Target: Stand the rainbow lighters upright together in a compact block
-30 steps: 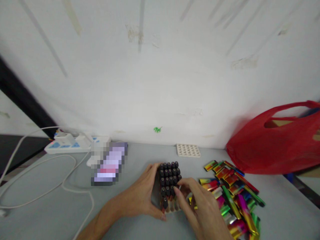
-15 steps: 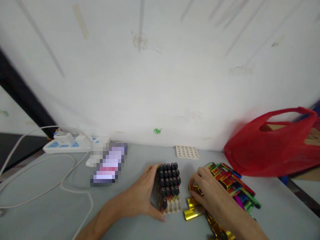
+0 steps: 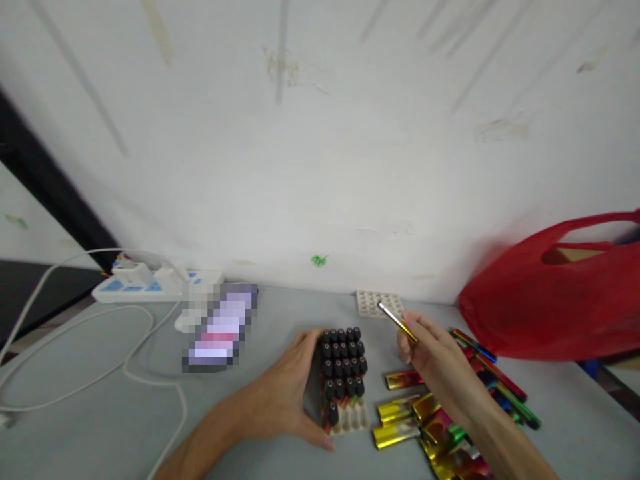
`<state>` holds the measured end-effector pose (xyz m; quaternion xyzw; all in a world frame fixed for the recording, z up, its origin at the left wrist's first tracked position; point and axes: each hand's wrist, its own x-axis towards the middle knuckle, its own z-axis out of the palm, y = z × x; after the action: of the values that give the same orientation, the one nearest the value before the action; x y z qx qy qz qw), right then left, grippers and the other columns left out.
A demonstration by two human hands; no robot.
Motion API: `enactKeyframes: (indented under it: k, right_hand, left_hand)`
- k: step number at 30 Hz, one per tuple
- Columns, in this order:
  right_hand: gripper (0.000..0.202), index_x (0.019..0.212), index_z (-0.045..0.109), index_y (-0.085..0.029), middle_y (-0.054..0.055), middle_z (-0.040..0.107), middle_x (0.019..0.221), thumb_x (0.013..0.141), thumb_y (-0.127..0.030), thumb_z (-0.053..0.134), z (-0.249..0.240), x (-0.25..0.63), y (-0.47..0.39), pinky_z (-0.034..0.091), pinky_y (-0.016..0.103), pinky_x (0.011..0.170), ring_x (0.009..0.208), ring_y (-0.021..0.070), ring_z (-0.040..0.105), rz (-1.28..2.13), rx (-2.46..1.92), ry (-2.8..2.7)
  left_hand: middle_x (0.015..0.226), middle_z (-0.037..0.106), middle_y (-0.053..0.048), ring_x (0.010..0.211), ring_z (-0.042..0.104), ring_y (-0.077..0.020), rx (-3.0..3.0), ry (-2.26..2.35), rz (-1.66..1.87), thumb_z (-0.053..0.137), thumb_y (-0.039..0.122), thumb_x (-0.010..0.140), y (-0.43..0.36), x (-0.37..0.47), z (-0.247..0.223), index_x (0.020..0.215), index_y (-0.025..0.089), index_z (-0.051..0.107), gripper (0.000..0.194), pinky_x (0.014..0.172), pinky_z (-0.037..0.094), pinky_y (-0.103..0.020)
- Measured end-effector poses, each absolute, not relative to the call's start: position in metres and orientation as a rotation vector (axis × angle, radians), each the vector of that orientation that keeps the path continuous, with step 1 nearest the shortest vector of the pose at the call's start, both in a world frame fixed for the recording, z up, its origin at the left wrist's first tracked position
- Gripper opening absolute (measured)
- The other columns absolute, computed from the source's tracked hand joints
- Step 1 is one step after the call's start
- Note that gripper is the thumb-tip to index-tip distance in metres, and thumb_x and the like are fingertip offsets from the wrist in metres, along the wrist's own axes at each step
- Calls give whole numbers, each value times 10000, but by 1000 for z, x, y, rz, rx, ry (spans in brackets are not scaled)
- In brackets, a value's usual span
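My left hand [image 3: 295,393] is curved round the left side of a pale tray [image 3: 353,427], with fingers at its far corner and thumb at the near one. Black-capped tubes [image 3: 342,367] stand upright in rows in that tray; several holes in the near row are unfilled. Raised above the table, my right hand [image 3: 425,343] pinches a slim shiny gold tube [image 3: 399,323], its silver end pointing up and left. Below the right forearm lies a heap of shiny gold tubes [image 3: 397,433], mixed with red, green and blue ones and partly hidden by the arm.
A second pale tray with holes [image 3: 367,304] lies against the wall. At the right sits a red plastic bag [image 3: 540,307]. To the left are a blurred-out phone [image 3: 223,330], a white power strip [image 3: 150,287] and a loose white cable [image 3: 150,383].
My right hand has risen from the heap, away from me, and now holds a gold tube. The left hand stays at the tray. The view has shifted slightly.
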<state>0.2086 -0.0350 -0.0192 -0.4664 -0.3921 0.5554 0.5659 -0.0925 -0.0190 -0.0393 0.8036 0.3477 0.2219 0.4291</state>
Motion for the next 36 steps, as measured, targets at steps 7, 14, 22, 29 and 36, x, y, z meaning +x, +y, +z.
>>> enactKeyframes:
  k: [7,14,22,29,36]
  right_hand:
    - [489,1275,743,-186,49,757,927,865,-322,972,-18,200,-55,556,225,712,756,142,682,1766,-853,-700]
    - [172,898,681,-210,-38,536,699,913,-296,829,-25,194,-58,356,225,512,534,101,405,1783,-785,-742]
    - [528,972,741,-175,-43,474,672,998,-702,758,-25,185,-61,306,228,515,572,110,335,1733,-877,-838]
    - [482,936,660,-212,-87,451,611,984,-670,804,-29,183,-65,165,218,442,475,70,190,1678,-964,-860]
    - [669,664,469,-216,-81,317,643,951,-733,781,-32,181,-65,221,230,508,555,95,184,2018,-701,-717]
  left_hand:
    - [1592,501,-158,1540,454,-443,2000,862,565,1087,487,633,-20,-92,-39,1621,246,392,1231,1333,348,-599]
    - [1582,497,-155,1526,466,-448,1996,867,545,1084,479,629,-20,-93,-39,1628,257,389,1237,1318,365,-594]
    - [1573,504,-145,1511,480,-441,2011,861,555,1083,449,618,-20,-92,-39,1605,262,410,1210,1316,365,-603]
    - [1550,521,-139,1501,490,-435,2017,860,574,1093,443,604,-19,-91,-39,1582,248,431,1198,1309,387,-580]
    - [1547,517,-137,1498,479,-441,2016,875,552,1089,471,590,-19,-92,-41,1591,257,432,1216,1307,375,-589]
